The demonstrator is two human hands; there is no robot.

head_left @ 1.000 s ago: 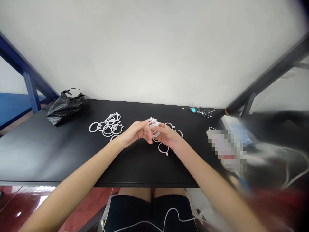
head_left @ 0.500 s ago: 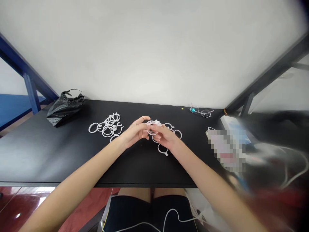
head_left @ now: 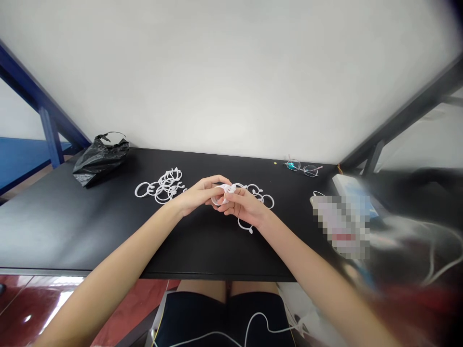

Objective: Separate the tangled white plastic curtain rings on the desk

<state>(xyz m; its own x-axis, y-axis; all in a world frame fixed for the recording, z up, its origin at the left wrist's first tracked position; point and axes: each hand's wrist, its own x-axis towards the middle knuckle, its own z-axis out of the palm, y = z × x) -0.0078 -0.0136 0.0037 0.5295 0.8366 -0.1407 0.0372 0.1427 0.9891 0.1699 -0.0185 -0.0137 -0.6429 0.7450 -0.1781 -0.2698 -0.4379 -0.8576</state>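
Between both hands, above the middle of the black table, is a small bundle of white rings [head_left: 228, 188] with flat tab-like ends. My left hand [head_left: 200, 194] pinches the bundle from its left side, fingers curled around it. From the right, my right hand [head_left: 246, 205] grips the same rings, thumb on top. Fingers hide part of the bundle, so where each ring starts cannot be made out. Beside my left hand lies a loose pile of white rings [head_left: 163, 188]. More loose rings [head_left: 266, 200] lie behind and under my right hand.
On the black table [head_left: 90, 236], a black plastic bag [head_left: 101, 161] stands at the back left. Eyeglasses [head_left: 302, 168] lie at the back right. Nearer on the right are a white box [head_left: 349, 188] and a blurred clear plastic bag [head_left: 405, 250]. A white wall rises behind.
The bundle of rings has turned between my hands, and its tab ends now face nearer my right thumb. My fingers have closed further around it. The view has shifted slightly.
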